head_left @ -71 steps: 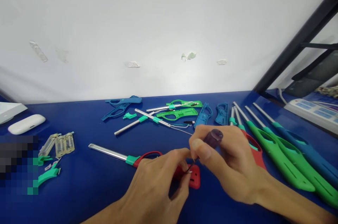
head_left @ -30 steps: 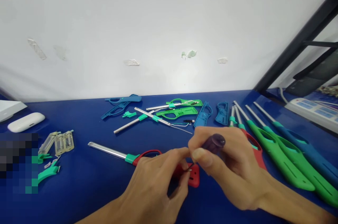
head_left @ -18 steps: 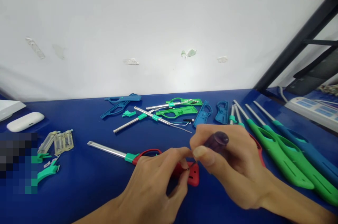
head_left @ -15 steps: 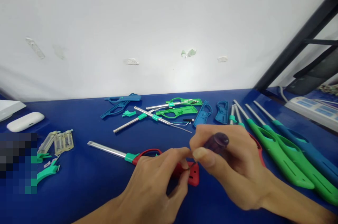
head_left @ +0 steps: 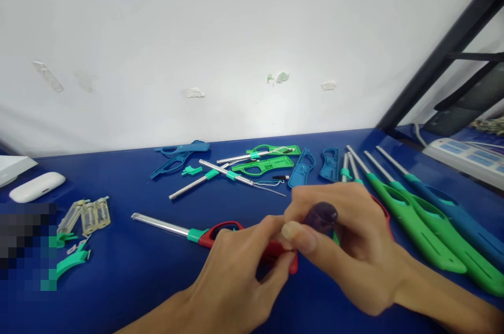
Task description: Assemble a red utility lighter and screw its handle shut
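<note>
A red long-necked gas lighter (head_left: 206, 239) lies on the blue table with its metal tube pointing left. My left hand (head_left: 240, 271) is closed over its handle, thumb and fingertips pinched near the handle's end; whether a small screw is between them I cannot tell. In my right hand (head_left: 346, 244) is a screwdriver (head_left: 321, 216) with a dark purple handle, tilted over that same end. My fingers hide its shaft and tip. Just behind the right hand, part of another red lighter (head_left: 381, 207) shows.
Green lighters (head_left: 417, 223) and a blue lighter (head_left: 460, 213) lie at right, near a power strip (head_left: 464, 158). Further back are blue shell halves (head_left: 302, 167), green shell halves (head_left: 271, 165) and metal tubes (head_left: 192, 187). Clear fuel tanks (head_left: 95, 214) and a white case (head_left: 37, 187) sit at left.
My left fingertips have shifted right along the red handle and now cover more of its end. The right hand has stayed almost in place, the screwdriver handle slightly lower.
</note>
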Action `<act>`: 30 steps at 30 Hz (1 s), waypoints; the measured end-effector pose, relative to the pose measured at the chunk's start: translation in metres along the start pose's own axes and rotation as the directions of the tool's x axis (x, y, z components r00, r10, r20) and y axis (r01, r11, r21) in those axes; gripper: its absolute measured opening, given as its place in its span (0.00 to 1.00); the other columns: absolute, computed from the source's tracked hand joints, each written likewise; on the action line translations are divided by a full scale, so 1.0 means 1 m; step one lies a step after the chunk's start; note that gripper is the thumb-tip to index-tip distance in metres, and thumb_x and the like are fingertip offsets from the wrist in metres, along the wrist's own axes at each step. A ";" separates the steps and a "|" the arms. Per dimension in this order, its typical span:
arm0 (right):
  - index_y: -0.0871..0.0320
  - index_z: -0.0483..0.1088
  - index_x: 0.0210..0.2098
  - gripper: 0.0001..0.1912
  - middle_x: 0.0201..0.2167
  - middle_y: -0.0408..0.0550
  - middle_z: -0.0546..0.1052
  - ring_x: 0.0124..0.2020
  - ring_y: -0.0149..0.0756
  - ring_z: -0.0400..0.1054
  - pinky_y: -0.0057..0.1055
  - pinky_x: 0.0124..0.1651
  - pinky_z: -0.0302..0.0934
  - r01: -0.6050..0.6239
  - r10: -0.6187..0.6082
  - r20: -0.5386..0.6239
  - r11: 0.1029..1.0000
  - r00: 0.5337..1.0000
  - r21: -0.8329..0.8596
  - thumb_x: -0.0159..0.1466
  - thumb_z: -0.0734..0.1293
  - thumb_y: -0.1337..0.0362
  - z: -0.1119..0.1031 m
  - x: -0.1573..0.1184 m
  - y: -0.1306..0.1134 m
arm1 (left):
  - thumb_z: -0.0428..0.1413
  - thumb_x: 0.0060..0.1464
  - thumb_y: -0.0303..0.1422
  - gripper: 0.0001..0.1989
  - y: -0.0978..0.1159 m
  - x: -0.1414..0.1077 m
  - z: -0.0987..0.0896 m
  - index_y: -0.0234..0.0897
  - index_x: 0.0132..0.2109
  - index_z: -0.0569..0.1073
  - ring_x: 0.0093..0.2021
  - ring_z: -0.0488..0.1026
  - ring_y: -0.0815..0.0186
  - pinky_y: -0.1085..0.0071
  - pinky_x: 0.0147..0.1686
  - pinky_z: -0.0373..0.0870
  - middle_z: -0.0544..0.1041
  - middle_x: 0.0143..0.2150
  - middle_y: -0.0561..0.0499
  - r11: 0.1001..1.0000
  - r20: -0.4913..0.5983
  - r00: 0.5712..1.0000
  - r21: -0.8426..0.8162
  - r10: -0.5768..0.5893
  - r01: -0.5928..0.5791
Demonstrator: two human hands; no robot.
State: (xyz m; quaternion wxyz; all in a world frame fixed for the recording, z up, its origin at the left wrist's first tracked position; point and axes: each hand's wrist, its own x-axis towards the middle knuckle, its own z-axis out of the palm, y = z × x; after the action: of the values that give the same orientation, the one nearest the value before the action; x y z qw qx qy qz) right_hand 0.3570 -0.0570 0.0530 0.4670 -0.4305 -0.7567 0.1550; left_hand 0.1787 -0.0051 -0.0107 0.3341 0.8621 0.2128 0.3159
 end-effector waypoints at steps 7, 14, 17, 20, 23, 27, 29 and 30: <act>0.57 0.68 0.26 0.18 0.20 0.37 0.67 0.20 0.24 0.59 0.27 0.24 0.53 -0.040 0.040 0.047 0.999 0.998 0.010 0.74 0.65 0.64 -0.002 0.003 -0.002 | 0.52 0.68 0.35 0.06 0.001 0.006 0.000 0.42 0.41 0.71 0.24 0.75 0.67 0.72 0.23 0.66 0.77 0.28 0.58 0.994 0.114 0.988 -0.014 -0.108 0.110; 0.59 0.71 0.25 0.20 0.21 0.38 0.71 0.20 0.23 0.63 0.26 0.24 0.55 -0.065 0.064 0.026 0.997 0.998 0.030 0.74 0.65 0.63 0.000 0.004 -0.002 | 0.54 0.66 0.33 0.03 0.001 0.005 -0.001 0.41 0.41 0.71 0.29 0.80 0.64 0.71 0.29 0.73 0.74 0.26 0.57 0.995 0.087 0.991 -0.013 -0.099 0.100; 0.60 0.74 0.27 0.20 0.21 0.40 0.73 0.21 0.24 0.65 0.27 0.25 0.57 -0.055 0.055 0.029 0.998 0.998 0.012 0.75 0.64 0.64 -0.001 0.003 -0.004 | 0.55 0.65 0.31 0.03 0.002 0.005 -0.002 0.43 0.44 0.73 0.30 0.80 0.64 0.70 0.34 0.77 0.74 0.26 0.59 0.990 0.095 0.989 -0.073 -0.115 0.122; 0.60 0.74 0.26 0.20 0.21 0.40 0.73 0.21 0.24 0.64 0.27 0.25 0.56 -0.052 0.052 0.028 0.999 0.998 -0.002 0.75 0.63 0.64 -0.002 0.003 -0.004 | 0.55 0.65 0.30 0.02 0.002 0.005 -0.002 0.43 0.42 0.72 0.31 0.81 0.63 0.70 0.34 0.76 0.75 0.27 0.58 0.990 0.091 0.989 -0.075 -0.113 0.120; 0.60 0.73 0.25 0.20 0.20 0.39 0.71 0.21 0.23 0.63 0.27 0.25 0.56 -0.055 0.055 0.032 0.998 0.998 0.013 0.75 0.64 0.64 -0.001 0.003 -0.003 | 0.54 0.65 0.31 0.04 0.002 0.005 -0.001 0.42 0.39 0.70 0.30 0.79 0.64 0.72 0.30 0.72 0.75 0.27 0.58 0.991 0.093 0.989 -0.047 -0.117 0.122; 0.59 0.70 0.24 0.19 0.20 0.37 0.69 0.21 0.23 0.60 0.26 0.25 0.55 -0.079 0.079 0.041 0.997 0.996 -0.012 0.73 0.65 0.65 0.001 0.004 -0.002 | 0.54 0.66 0.30 0.05 0.000 0.004 0.001 0.42 0.39 0.70 0.25 0.72 0.70 0.73 0.25 0.65 0.78 0.30 0.59 0.997 0.068 0.995 -0.021 -0.069 0.070; 0.58 0.67 0.23 0.20 0.20 0.36 0.67 0.20 0.22 0.59 0.26 0.25 0.55 -0.093 0.095 0.047 0.995 0.994 -0.032 0.73 0.65 0.65 0.001 0.004 -0.002 | 0.54 0.66 0.29 0.05 -0.001 0.003 0.002 0.43 0.39 0.70 0.24 0.69 0.71 0.74 0.24 0.62 0.77 0.30 0.60 0.999 0.053 0.998 -0.011 -0.038 0.039; 0.58 0.67 0.23 0.20 0.20 0.36 0.67 0.21 0.22 0.59 0.26 0.25 0.55 -0.103 0.105 0.052 0.994 0.993 -0.038 0.72 0.65 0.65 0.000 0.004 -0.002 | 0.54 0.65 0.28 0.05 -0.002 0.002 0.002 0.43 0.39 0.70 0.24 0.69 0.72 0.74 0.24 0.62 0.76 0.30 0.61 1.000 0.045 0.999 -0.013 -0.027 0.027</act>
State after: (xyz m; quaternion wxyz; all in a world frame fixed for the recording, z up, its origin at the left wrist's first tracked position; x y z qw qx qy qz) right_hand 0.3548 -0.0548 0.0564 0.4301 -0.4732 -0.7481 0.1774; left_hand 0.1816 -0.0036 -0.0121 0.3488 0.8638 0.2147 0.2933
